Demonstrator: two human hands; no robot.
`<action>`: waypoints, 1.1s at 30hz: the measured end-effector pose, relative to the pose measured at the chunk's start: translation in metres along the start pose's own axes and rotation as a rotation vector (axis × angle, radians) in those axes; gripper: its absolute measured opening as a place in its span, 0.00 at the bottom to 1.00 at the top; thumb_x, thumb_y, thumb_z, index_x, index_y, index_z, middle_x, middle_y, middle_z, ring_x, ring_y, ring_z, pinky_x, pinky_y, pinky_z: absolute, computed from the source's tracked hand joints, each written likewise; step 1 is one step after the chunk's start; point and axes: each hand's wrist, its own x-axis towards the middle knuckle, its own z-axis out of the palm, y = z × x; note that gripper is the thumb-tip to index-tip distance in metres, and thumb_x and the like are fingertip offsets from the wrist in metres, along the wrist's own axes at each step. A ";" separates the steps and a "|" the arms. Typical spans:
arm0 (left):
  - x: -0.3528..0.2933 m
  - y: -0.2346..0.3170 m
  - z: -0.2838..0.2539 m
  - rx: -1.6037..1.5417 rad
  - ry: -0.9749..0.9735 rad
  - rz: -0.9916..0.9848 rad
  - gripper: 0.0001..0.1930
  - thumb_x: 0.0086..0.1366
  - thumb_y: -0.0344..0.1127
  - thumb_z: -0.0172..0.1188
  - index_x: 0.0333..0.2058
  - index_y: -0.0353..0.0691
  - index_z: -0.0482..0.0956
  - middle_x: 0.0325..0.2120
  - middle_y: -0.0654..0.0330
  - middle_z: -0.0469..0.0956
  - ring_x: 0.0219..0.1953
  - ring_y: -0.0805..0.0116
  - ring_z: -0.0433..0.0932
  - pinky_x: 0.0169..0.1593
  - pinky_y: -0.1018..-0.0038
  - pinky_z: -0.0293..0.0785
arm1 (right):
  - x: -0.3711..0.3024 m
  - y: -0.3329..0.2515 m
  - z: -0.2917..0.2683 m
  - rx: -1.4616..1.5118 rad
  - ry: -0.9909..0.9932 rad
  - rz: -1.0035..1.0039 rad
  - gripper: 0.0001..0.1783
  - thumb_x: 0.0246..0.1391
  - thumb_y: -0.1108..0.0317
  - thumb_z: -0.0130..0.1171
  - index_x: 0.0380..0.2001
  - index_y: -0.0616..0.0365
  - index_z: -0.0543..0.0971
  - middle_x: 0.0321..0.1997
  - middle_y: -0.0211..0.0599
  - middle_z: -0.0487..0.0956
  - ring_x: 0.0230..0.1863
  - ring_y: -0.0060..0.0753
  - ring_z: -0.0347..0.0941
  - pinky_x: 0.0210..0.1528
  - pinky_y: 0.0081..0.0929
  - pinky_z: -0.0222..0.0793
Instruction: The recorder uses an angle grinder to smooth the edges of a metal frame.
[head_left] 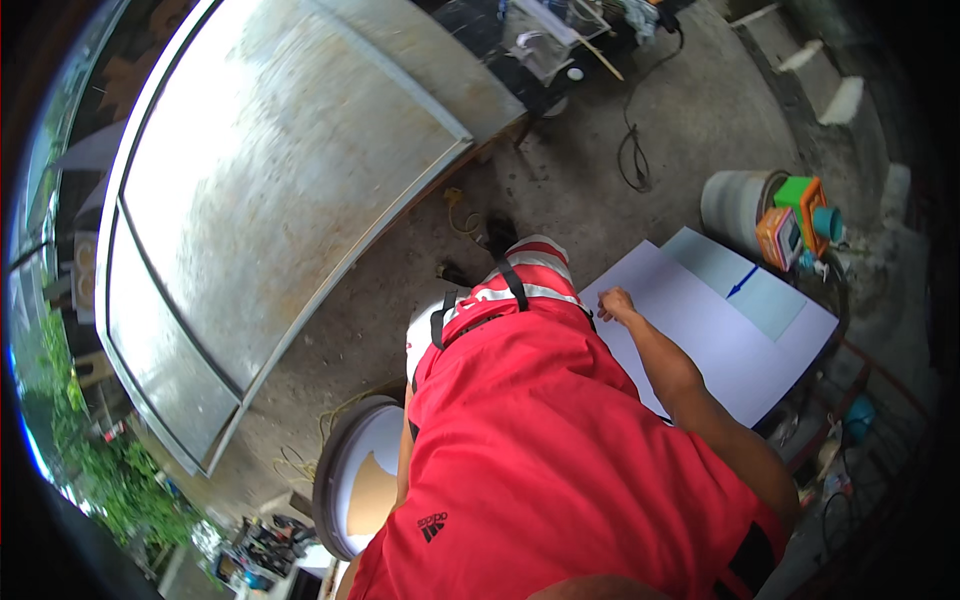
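My right hand (616,304) hangs beside my hip, over the left edge of a large white sheet or board (690,330). Its fingers are loosely curled, and nothing shows in them. On the board's far side lies a pale blue rectangular sheet (775,310). A dark blue, thin pointed shape (742,281) crosses its edge; whether it is an object or a mark is unclear. Only a strip of my left forearm (404,455) shows beside my red top; my left hand is hidden behind my body.
A large metal-topped table (290,170) fills the left. Near it stands a round dark-rimmed tub (325,480). Beyond the board are a pale bucket (730,205) and green and orange plastic boxes (798,190). A black cable (632,150) lies on the concrete floor.
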 end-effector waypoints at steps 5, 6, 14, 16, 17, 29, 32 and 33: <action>-0.009 0.062 0.017 -0.264 -0.246 -0.073 0.26 0.72 0.56 0.47 0.52 0.39 0.77 0.51 0.55 0.79 0.52 0.58 0.78 0.57 0.62 0.72 | -0.035 0.024 0.011 0.123 0.068 -0.136 0.12 0.52 0.68 0.55 0.28 0.67 0.82 0.22 0.46 0.83 0.20 0.38 0.80 0.28 0.33 0.78; -0.003 0.077 0.019 -0.214 -0.253 -0.071 0.27 0.73 0.58 0.46 0.53 0.39 0.77 0.53 0.55 0.79 0.54 0.59 0.77 0.58 0.62 0.72 | -0.038 0.023 0.015 0.103 0.072 -0.160 0.11 0.52 0.68 0.56 0.28 0.67 0.83 0.22 0.46 0.83 0.20 0.38 0.81 0.28 0.33 0.78; 0.052 0.163 0.076 0.861 -0.267 0.537 0.25 0.69 0.49 0.55 0.51 0.32 0.78 0.46 0.50 0.82 0.44 0.62 0.82 0.48 0.67 0.75 | -0.074 0.046 0.064 0.465 0.143 -0.078 0.11 0.54 0.67 0.54 0.34 0.60 0.83 0.29 0.41 0.82 0.26 0.33 0.80 0.27 0.30 0.76; 0.055 0.178 0.095 1.131 -0.299 0.768 0.23 0.65 0.41 0.59 0.54 0.30 0.75 0.43 0.49 0.83 0.40 0.64 0.84 0.45 0.70 0.77 | -0.081 0.065 0.081 0.487 0.133 -0.103 0.12 0.56 0.67 0.52 0.38 0.61 0.82 0.34 0.42 0.82 0.33 0.36 0.81 0.31 0.33 0.77; 0.053 0.180 0.105 1.031 -0.331 0.775 0.20 0.63 0.36 0.60 0.51 0.31 0.78 0.38 0.48 0.85 0.36 0.64 0.85 0.41 0.72 0.79 | -0.084 0.076 0.093 0.470 0.118 -0.131 0.14 0.58 0.68 0.51 0.42 0.62 0.81 0.40 0.43 0.82 0.40 0.38 0.81 0.35 0.35 0.78; 0.052 0.138 0.129 1.099 0.008 0.612 0.17 0.62 0.45 0.56 0.29 0.36 0.85 0.25 0.45 0.82 0.32 0.50 0.84 0.41 0.60 0.77 | -0.073 0.147 0.087 0.233 0.000 -0.144 0.13 0.56 0.66 0.54 0.38 0.63 0.82 0.31 0.40 0.82 0.29 0.36 0.81 0.27 0.31 0.76; 0.046 0.089 0.137 0.870 0.085 0.510 0.15 0.58 0.41 0.58 0.36 0.37 0.85 0.31 0.45 0.83 0.38 0.49 0.84 0.45 0.61 0.77 | -0.057 0.150 0.019 0.067 -0.058 -0.192 0.13 0.56 0.67 0.54 0.39 0.63 0.81 0.32 0.40 0.82 0.30 0.36 0.80 0.27 0.30 0.75; 0.040 0.067 0.142 0.767 0.098 0.475 0.17 0.56 0.40 0.59 0.40 0.37 0.85 0.34 0.45 0.84 0.40 0.49 0.84 0.47 0.63 0.77 | -0.048 0.148 -0.008 0.002 -0.079 -0.204 0.13 0.56 0.67 0.54 0.39 0.62 0.81 0.32 0.40 0.82 0.30 0.36 0.80 0.26 0.30 0.75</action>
